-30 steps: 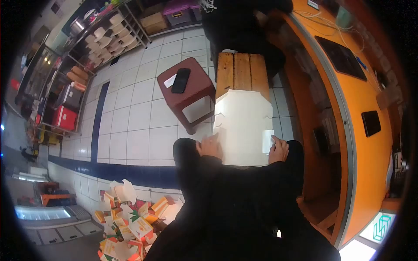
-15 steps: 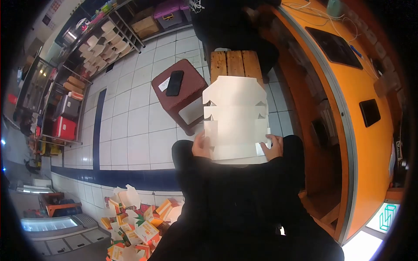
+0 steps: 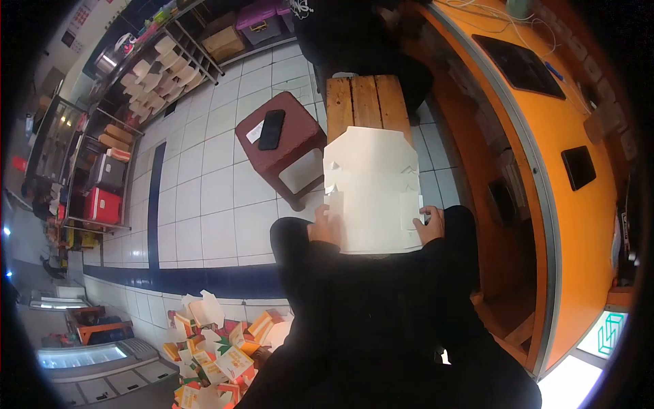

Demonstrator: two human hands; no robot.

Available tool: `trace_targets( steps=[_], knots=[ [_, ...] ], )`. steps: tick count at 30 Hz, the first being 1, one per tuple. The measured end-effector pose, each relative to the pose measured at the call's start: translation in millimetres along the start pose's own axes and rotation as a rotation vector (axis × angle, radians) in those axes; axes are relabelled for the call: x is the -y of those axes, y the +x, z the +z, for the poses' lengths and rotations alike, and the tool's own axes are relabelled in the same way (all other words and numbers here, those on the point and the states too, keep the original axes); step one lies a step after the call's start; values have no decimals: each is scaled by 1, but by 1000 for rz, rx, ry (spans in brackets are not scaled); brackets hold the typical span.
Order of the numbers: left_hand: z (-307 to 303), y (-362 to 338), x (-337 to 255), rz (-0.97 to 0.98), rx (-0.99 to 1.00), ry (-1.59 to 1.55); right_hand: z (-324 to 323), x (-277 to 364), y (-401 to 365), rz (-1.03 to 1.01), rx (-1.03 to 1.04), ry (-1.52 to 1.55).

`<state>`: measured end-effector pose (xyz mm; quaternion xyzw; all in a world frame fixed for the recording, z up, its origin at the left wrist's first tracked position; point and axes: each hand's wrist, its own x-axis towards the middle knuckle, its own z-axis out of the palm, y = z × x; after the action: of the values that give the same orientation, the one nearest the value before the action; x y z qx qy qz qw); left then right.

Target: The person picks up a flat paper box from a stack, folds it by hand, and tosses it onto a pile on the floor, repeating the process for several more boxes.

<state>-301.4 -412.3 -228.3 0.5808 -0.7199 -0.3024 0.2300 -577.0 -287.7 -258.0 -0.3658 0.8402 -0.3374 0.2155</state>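
Note:
A white, unfolded cardboard box blank (image 3: 375, 184) lies in front of my lap, its notched side edges facing left and right. At its lower left edge, my left hand (image 3: 325, 228) is closed on a side flap. Opposite it, my right hand (image 3: 430, 225) grips the right edge, with curled fingers at the folded-in right flap (image 3: 411, 208). The far end of the blank overlaps a slatted wooden bench (image 3: 368, 102). What lies under the near end is hidden.
A maroon stool (image 3: 289, 109) holds a black phone (image 3: 271, 129). Printed cardboard boxes (image 3: 218, 361) lie heaped at lower left. An orange counter (image 3: 545, 150) runs along the right, and a person in dark clothes (image 3: 361, 41) sits beyond the bench.
The side flaps near my hands now lie folded inward over the blank. My right hand has shifted slightly upward along the edge, and my left hand a little to the right.

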Motion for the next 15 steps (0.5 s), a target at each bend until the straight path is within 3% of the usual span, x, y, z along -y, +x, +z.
trace_targets(
  steps=[4, 6, 7, 10, 11, 13, 14, 15],
  knots=[
    [8, 3, 13, -57, 88, -67, 6, -6, 4, 52, 13, -22],
    [14, 9, 30, -25, 81, -419, 6, 2, -1, 2, -64, 9],
    [11, 10, 32, -24, 85, -418, 6, 8, -5, -45, -137, 39],
    [-5, 7, 17, -53, 157, -871, 1, 20, -8, -31, -106, -28],
    [-2, 8, 20, -53, 157, -871, 2, 15, -7, -31, -106, -28],
    [4, 11, 26, -24, 131, -802, 2, 12, -6, -230, -207, -131],
    [7, 12, 29, -25, 128, -802, 0, 16, -5, -233, -206, -130],
    [11, 11, 31, -45, 116, -592, -5, 18, -5, -151, -122, 34]
  ],
)
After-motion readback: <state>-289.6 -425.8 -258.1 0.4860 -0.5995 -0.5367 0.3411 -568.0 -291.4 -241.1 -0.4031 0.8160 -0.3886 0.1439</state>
